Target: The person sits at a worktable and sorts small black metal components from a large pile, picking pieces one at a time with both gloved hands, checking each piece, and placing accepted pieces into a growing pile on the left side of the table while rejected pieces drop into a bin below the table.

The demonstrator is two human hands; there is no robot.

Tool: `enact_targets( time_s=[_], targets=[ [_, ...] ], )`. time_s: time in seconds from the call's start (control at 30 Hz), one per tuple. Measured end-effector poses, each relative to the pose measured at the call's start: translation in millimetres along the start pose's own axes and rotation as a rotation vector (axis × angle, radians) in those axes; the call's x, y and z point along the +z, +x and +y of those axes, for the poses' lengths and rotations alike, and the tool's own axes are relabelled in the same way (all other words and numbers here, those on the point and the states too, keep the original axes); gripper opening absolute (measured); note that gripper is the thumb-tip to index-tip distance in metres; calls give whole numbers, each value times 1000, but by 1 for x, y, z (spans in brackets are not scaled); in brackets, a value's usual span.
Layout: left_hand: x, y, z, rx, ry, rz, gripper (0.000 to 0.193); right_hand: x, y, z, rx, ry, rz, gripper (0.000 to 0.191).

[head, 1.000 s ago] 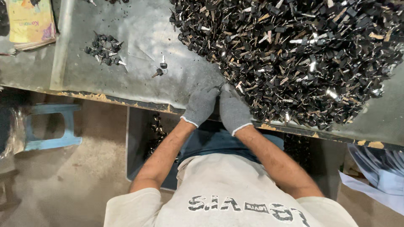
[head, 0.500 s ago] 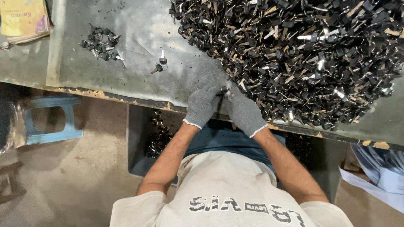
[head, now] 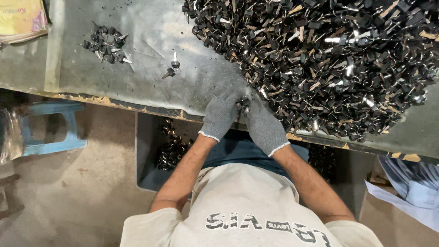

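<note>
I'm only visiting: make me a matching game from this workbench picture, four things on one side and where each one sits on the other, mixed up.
Things:
1. huge heap of black-headed metal keys
2. small cluster of black-headed keys
3. light blue plastic stool
4. yellow printed booklet

Places:
A. on the floor below the grey metal table, at the picture's left
B. far top left corner of the picture
C. filling the table's right part, just beyond the grey-gloved hands
D. on the table's left part, apart from the heap

Pairs: 1-C, 2-D, 3-A, 4-B
</note>
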State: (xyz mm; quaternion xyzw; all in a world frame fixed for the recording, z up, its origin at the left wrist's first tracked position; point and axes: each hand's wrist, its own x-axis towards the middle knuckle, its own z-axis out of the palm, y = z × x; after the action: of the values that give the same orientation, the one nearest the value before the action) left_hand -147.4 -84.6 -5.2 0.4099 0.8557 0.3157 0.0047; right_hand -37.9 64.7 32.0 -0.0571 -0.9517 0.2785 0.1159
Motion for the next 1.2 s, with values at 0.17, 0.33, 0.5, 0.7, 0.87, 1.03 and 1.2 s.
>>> enact_targets(
  time_s=[0.17, 0.33, 0.5, 0.7, 0.87, 1.03, 1.2],
  targets=[
    [1, -3, -4, -60, -57, -41, 38, 4, 3, 5, 229, -116, -254, 37],
    [1, -4, -8, -7, -103, -45, 41, 18, -2, 3, 126, -198, -265, 35],
    [-1, -1, -7, 30, -108, -59, 37, 32, 5, -7, 36, -344, -97, 24],
    [-16, -1, 1, -111, -161, -83, 33, 10, 24, 19, 249, 107, -591, 29],
    [-17, -4, 12, -54, 70, -73, 22, 15, 3, 9, -35, -152, -143, 27],
    [-17, -2, 12, -202, 90, -142, 17, 3, -8, 0, 116, -134, -315, 33],
    [-13, -3, 11, -85, 6, -92, 25, 10, 0, -3, 330, -152, -530, 29]
  ],
)
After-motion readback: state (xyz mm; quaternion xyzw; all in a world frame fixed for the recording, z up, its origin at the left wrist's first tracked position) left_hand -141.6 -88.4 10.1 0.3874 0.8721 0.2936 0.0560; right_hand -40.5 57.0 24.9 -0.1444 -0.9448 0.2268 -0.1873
